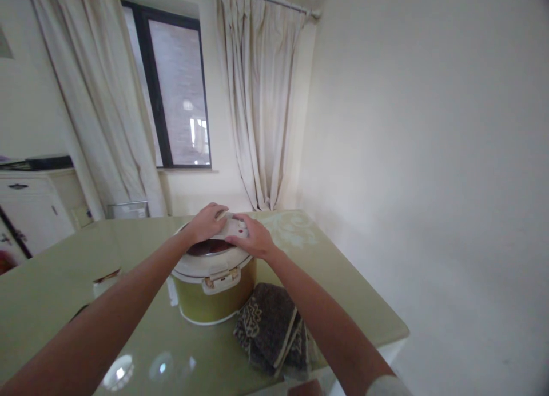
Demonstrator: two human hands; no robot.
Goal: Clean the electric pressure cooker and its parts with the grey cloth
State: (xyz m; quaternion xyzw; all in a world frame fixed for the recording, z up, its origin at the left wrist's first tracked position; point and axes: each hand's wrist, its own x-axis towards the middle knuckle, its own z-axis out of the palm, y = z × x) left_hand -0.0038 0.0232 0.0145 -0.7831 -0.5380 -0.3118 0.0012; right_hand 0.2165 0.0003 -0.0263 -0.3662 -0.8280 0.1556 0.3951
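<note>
A round rice cooker [214, 299] with a shiny yellow-green body and a white rim stands on the table. Its lid has a dark see-through part and a white handle [235, 227] across the top with a small red dot. My left hand [208, 222] is curled over the left end of this handle. From the other side, my right hand [255, 237] grips the handle's right end, thumb in front and fingers behind. The white front latch [221, 279] faces me. Beside the cooker, below my right forearm, lies a folded dark patterned towel [272, 322].
The pale green glossy table [141, 239] reaches toward the window wall, with its right edge near the bare wall. A small white container [105, 283] is partly behind my left forearm. Curtains [261, 99] hang beyond, and a white cabinet [34, 207] stands at left.
</note>
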